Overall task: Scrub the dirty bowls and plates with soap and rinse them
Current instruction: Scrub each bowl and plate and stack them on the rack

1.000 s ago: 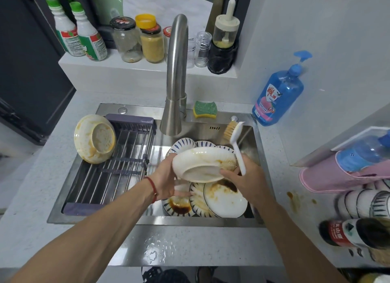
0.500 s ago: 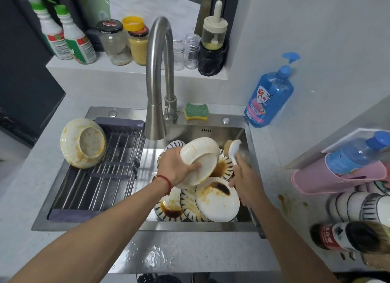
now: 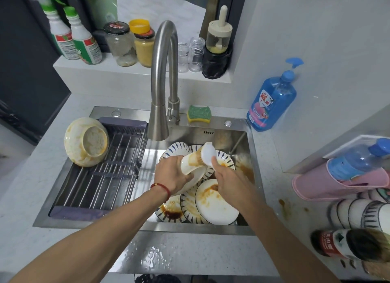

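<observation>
Over the sink [image 3: 147, 226] my left hand [image 3: 171, 175] grips a white sauce-stained bowl [image 3: 195, 177], tilted on its edge. My right hand [image 3: 228, 183] holds a white dish brush [image 3: 208, 156], whose head presses against the bowl's upper rim. Under them lie several dirty plates [image 3: 215, 205] with blue-striped rims and brown sauce smears. Another stained bowl [image 3: 86, 142] leans upside down on the drying rack [image 3: 105, 177] at the left side of the sink.
The steel faucet [image 3: 160, 82] arches over the sink's back, spout above the plates. A green-yellow sponge [image 3: 199, 113] lies on the back rim, and a blue soap bottle [image 3: 270, 101] stands at the right. Stacked bowls [image 3: 356, 213] and bottles crowd the right counter.
My left hand turned the bowl from flat to steeply on edge. My right hand brought the brush from beside the bowl onto its upper rim.
</observation>
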Tool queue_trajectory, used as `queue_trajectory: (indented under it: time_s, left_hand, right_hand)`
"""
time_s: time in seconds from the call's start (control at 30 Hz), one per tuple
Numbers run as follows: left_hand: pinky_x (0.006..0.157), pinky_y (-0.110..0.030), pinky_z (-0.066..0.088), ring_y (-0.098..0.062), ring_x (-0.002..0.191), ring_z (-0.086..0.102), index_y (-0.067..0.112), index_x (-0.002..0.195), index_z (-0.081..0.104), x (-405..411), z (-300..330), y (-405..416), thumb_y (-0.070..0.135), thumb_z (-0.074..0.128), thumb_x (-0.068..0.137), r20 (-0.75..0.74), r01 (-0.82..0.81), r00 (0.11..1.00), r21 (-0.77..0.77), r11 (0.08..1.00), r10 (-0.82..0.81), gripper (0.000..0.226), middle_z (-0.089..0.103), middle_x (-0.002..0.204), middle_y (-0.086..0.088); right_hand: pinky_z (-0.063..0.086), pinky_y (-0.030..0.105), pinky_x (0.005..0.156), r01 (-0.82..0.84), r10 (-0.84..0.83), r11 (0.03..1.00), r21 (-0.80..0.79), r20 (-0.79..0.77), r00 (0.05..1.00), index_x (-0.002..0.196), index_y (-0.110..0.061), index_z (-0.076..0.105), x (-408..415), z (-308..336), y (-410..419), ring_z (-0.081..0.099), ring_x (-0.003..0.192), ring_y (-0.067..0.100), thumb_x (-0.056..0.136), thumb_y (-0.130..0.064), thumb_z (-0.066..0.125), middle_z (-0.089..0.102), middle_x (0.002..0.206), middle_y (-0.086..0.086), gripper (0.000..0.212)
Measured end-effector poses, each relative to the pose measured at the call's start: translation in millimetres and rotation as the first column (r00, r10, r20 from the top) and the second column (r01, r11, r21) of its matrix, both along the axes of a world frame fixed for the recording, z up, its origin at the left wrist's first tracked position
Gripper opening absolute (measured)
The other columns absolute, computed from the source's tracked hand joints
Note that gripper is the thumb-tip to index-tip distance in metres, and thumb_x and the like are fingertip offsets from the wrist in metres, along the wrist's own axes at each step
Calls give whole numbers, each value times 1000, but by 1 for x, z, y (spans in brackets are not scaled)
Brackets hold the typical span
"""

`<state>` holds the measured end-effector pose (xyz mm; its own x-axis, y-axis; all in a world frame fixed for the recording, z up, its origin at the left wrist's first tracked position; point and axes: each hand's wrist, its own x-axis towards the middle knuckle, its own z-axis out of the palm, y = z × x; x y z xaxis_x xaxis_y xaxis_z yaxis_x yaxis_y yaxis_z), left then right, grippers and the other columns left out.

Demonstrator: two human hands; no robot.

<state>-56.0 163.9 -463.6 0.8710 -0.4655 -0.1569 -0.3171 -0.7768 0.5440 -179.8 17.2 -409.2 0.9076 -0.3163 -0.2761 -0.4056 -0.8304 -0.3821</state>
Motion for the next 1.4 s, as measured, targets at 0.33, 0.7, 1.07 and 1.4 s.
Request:
queue_trajectory:
  time_s: [0.33,0.7,1.07,1.4]
  left_hand:
    - [79,-39,59,-21,87,69,19,99,74,-3,-5,14,38,90,75,-115,-76,992,-129,989,61,34,76,91,1]
    - [73,-30,60,-20,86,74,18,97,76,10,-9,44,-2,96,58,-526,-296,847,-344,891,78,48,78,92,1]
    - [59,-33,59,-25,77,71,4,85,75,25,-7,65,-10,74,33,-643,-424,763,-422,801,66,55,76,81,-3]
    - [50,-24,52,-20,69,61,5,72,71,31,-11,66,-27,68,49,-563,-293,826,-383,876,31,39,67,71,-3]
  right_hand:
    - [38,27,51,-2,1,999,32,30,1000,163,-25,16,-4,4,26,45,65,12,110,-15,39,38,68,-10,59]
    - [44,38,74,88,-80,989,119,-72,994,161,-19,25,3,1,11,48,86,22,111,-12,32,48,82,-1,52]
    - [38,30,55,146,-127,953,267,-87,988,159,-25,35,4,4,22,50,68,11,111,-20,32,58,88,3,47]
    - [51,44,79,68,-47,985,160,-128,991,161,-20,28,18,8,25,55,94,30,109,-11,32,56,100,9,53]
